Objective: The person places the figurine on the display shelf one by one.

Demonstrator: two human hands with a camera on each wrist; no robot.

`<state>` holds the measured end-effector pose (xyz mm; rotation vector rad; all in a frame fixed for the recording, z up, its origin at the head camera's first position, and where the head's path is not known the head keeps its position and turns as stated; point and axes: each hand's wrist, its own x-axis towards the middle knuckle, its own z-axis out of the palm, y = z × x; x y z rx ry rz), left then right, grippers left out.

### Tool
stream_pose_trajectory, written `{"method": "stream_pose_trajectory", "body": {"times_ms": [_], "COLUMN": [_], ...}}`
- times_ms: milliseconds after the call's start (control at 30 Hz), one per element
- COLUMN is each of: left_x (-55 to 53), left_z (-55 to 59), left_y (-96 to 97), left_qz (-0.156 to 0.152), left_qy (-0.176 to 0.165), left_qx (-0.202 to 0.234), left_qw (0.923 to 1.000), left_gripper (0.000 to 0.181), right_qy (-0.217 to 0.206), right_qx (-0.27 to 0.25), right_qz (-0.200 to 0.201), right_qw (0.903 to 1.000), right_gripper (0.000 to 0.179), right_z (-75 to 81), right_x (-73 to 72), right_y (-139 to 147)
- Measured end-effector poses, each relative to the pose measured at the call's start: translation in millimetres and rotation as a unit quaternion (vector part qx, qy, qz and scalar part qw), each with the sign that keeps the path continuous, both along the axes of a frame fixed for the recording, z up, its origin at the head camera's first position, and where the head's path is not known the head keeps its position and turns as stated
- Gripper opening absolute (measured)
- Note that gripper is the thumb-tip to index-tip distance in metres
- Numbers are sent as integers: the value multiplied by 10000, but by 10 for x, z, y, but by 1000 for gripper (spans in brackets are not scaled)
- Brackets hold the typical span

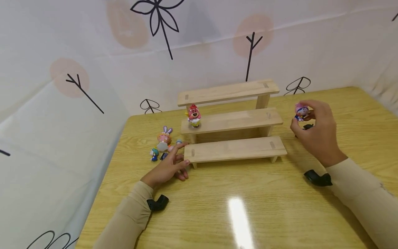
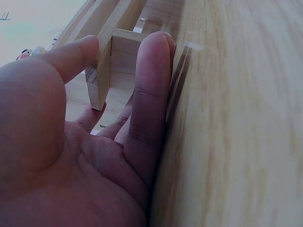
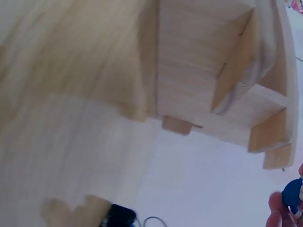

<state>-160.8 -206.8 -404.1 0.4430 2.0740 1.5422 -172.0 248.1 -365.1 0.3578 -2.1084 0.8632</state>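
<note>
A three-step wooden display stand (image 1: pixel 236 149) stands on the table. My left hand (image 1: pixel 169 166) holds the left end of its lowest step. In the left wrist view, thumb and a fingertip touch opposite edges of the board (image 2: pixel 98 85), with other fingers lying beside it near the tabletop. To the right of the stand, my right hand (image 1: pixel 320 128) pinches a small figurine (image 1: pixel 301 111) with a pink hood and blue body, raised off the table. At the right wrist view's edge, only the figurine's blue part (image 3: pixel 292 195) and some fingertips show. A red-and-pink figurine (image 1: pixel 194 116) stands on the middle step's left end.
Left of the stand are several figurines, including a rabbit-eared one (image 1: pixel 164 138) and a blue-and-green one (image 1: pixel 154 154). A dark small object (image 1: pixel 308 127) shows behind my right hand. Patterned cloth (image 1: pixel 211 45) hangs behind the wooden table (image 1: pixel 217 193).
</note>
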Motion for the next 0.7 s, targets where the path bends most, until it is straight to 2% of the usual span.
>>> {"method": "stream_pose_trajectory", "body": {"times_ms": [100,367,700], "left_x": [0,3,-3], "left_z": [6,2,-7], "left_y": [1,-20,-10], "left_qz": [-22,-13,-17], "left_qy": [10,27,-36], "left_qx": [-34,-48,58], "left_qw": [10000,10000,10000], "left_gripper": [68,68,69], "right_qy": [20,28,140], "right_qx": [-62,-192,89], "right_qz": [41,534,1080], "right_qw": [10000,9984,9940], "right_gripper": [52,60,63], "right_z": [42,167,325], "right_x": [18,50,25], "right_y": [-40,-239,-579]}}
